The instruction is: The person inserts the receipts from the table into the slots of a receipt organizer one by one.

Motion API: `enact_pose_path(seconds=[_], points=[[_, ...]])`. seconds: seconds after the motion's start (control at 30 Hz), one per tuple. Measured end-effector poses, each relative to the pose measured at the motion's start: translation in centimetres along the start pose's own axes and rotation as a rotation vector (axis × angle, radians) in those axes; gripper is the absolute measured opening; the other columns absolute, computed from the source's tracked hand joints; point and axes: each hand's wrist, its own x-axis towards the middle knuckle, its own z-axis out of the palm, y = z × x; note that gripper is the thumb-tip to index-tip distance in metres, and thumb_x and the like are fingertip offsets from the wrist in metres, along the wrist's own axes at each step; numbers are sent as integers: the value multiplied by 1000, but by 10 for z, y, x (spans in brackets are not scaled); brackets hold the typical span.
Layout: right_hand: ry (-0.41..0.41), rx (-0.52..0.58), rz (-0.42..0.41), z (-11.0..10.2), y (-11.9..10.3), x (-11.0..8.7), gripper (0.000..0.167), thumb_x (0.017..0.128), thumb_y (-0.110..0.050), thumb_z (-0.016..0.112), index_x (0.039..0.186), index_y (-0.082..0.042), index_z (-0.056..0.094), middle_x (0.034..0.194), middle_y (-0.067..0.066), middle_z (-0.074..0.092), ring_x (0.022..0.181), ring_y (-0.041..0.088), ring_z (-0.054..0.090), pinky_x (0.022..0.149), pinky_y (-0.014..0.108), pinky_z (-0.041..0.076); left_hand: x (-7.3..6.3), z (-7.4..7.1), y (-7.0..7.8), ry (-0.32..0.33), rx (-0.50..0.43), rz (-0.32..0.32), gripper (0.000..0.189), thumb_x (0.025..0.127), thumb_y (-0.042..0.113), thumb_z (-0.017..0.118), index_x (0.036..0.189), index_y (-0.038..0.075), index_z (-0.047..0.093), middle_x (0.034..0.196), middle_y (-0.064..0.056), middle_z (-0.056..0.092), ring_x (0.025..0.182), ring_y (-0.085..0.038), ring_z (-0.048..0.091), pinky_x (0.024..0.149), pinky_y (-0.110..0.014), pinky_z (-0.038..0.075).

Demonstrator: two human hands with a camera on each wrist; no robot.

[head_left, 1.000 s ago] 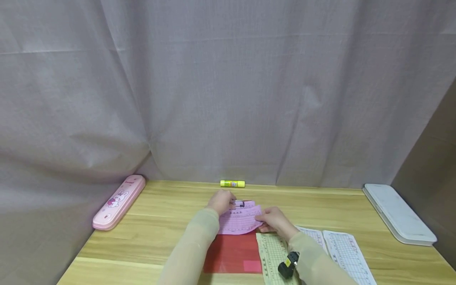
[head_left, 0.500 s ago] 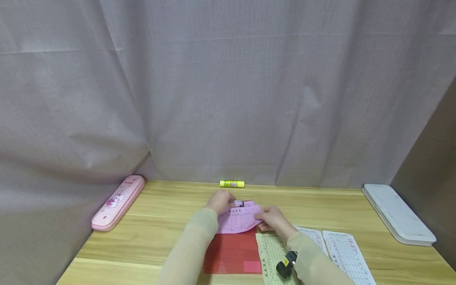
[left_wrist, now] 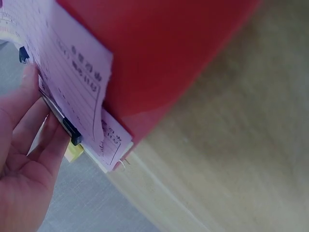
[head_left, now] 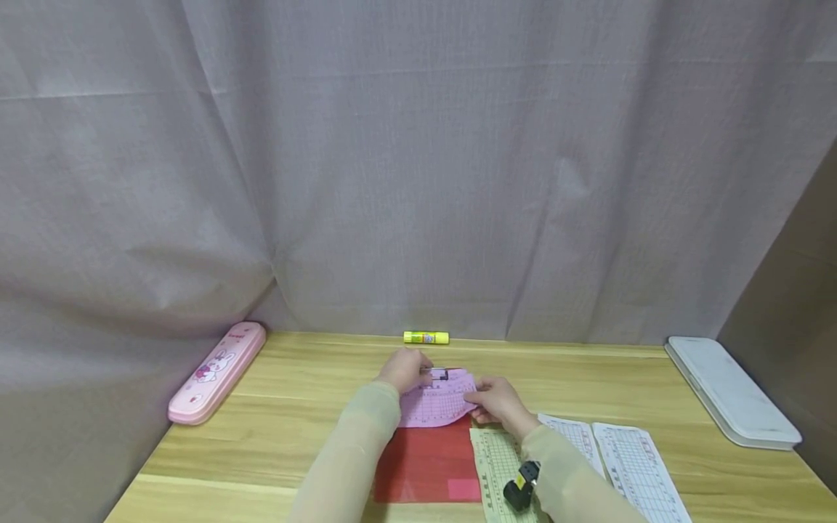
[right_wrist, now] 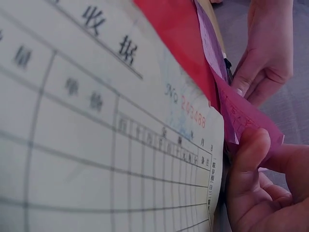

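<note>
A red folder (head_left: 418, 468) lies on the table with pink receipt sheets (head_left: 434, 410) over its far part. At the folder's far edge, my left hand (head_left: 402, 369) pinches a metal spring clip (left_wrist: 58, 112) with black ends, its bar between thumb and fingers. My right hand (head_left: 497, 402) holds the right edge of the upper pink sheet between thumb and fingertips. That sheet bows up from the folder in the right wrist view. Below my right forearm is a yellowish receipt sheet (head_left: 498, 457), overlapping the folder's right side in the head view.
Two white receipt sheets (head_left: 633, 457) lie to the right. A yellow glue stick (head_left: 426, 338) sits at the back by the grey curtain (head_left: 418, 181). The pink pencil case (head_left: 219, 370) is at the left, a white case (head_left: 732, 392) at the far right.
The pink sheet's held edge and my right hand have shifted very slightly left and away from me. My left hand stays at the clip.
</note>
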Motion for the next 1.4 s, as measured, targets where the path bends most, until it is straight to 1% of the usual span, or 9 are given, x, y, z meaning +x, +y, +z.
enact_pose_path(seconds=[0.07,0.23,0.37,0.47,0.57,0.7,0.83,1.1,1.4], points=[[3,-19,-7,0,0,0,21,87,-3,62,104,9,57,63,5,57,45,6,49,43,17,44,-1,0,1,0,3,-2,28,78,20,78,104,12,74,101,1,72,101,-17,65,91,-30,50],[35,-119,-19,-1,3,3,13,84,-10,66,83,1,60,54,0,53,41,4,42,39,14,37,-2,-1,4,30,42,30,27,76,20,79,101,12,75,97,2,73,96,-16,66,88,-28,51],[67,-222,-44,0,5,5,20,82,-17,70,71,-6,57,48,-4,46,39,4,39,37,14,32,-3,-1,5,48,57,38,25,76,21,79,100,12,75,96,2,73,95,-15,67,87,-27,52],[92,-302,-77,1,5,7,27,80,-21,72,64,-10,53,46,-5,42,38,4,37,36,15,31,-2,0,5,54,63,37,24,77,20,78,99,13,76,96,3,73,95,-15,67,86,-27,52],[106,-349,-86,2,3,7,32,80,-22,72,60,-13,49,44,-5,40,37,5,36,36,15,29,-1,0,6,54,59,27,24,77,20,78,100,13,75,96,2,73,95,-15,67,87,-28,51],[107,-359,-80,3,2,6,32,81,-21,72,59,-12,49,44,-6,40,37,5,36,36,16,28,-2,-1,7,45,48,16,27,76,20,80,101,12,75,95,2,73,94,-15,67,87,-28,51],[96,-333,-76,4,1,4,28,82,-20,72,63,-9,53,45,-4,44,36,5,39,35,15,30,-2,-2,7,39,44,21,30,74,22,81,100,11,75,94,2,73,93,-15,67,86,-28,51],[95,-313,-81,8,6,7,27,82,-20,72,66,-6,56,47,0,52,35,5,46,34,14,37,-3,-1,4,47,21,33,26,77,23,78,100,11,75,97,0,73,95,-17,67,87,-29,51],[90,-312,-74,10,6,10,26,83,-21,71,68,-6,57,48,1,53,36,6,47,35,15,39,-3,-3,4,62,46,52,26,75,22,80,98,11,75,94,1,73,93,-17,67,85,-29,52]])
